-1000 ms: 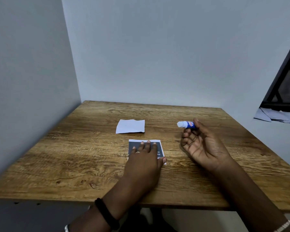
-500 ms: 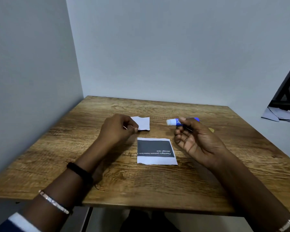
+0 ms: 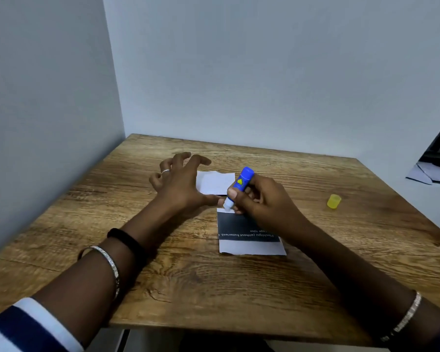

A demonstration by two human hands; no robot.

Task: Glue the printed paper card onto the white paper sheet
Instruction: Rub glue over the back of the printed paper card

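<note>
Gripping the blue glue stick (image 3: 243, 182), the right hand (image 3: 262, 199) sets its white tip on the far-left corner of the printed card (image 3: 241, 224), mid-table (image 3: 188, 275). The left hand (image 3: 181, 184), fingers spread and holding nothing, hides the left edge of the white paper sheet (image 3: 216, 182) just beyond the card.

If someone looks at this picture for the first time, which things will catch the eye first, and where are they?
The blue glue stick stands out most: the right hand grips it near the middle of the wooden table, its white tip down on the far edge of the dark printed card. The left hand spreads its fingers at the left edge of the white paper sheet, just beyond the card. A small yellow cap sits alone to the right.
</note>
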